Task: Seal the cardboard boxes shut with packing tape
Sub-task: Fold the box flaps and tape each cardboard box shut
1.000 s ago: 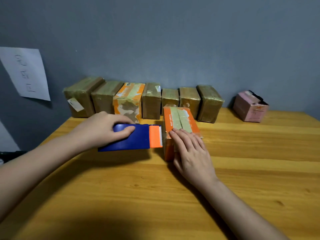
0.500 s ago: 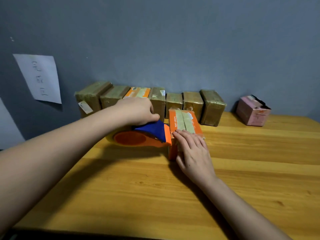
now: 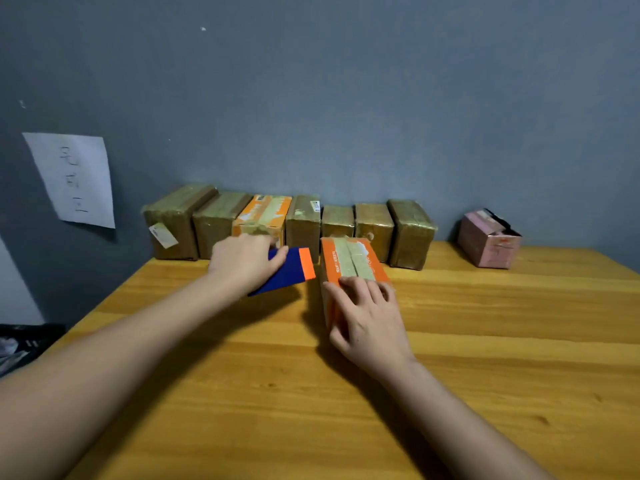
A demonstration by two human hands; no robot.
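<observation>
Working on the orange box (image 3: 349,268) near the middle of the wooden table (image 3: 450,341), with two tape strips already lying side by side along its top. Judging this one as almost sealed; whether the ends and sides are taped, not possible to tell.

Holding the box steady with the right hand (image 3: 369,323): fingers spread flat over the near end of the top, thumb going down the left side. Gripping the blue and orange tape dispenser (image 3: 289,270) with the left hand (image 3: 244,263), fingers curled over its body, the orange edge pointing toward the box but standing apart from it, so no tape being laid right now.

Standing along the grey wall (image 3: 346,98), a row of taped boxes (image 3: 294,223), seven of them, apparently finished. Waiting at the far right, well apart, a pink box (image 3: 488,240) with its top looking open, probably still to be sealed.

Hanging on the wall at the left, a paper sheet (image 3: 74,178) with handwriting. Blocking the way between dispenser and box, nothing visible.
</observation>
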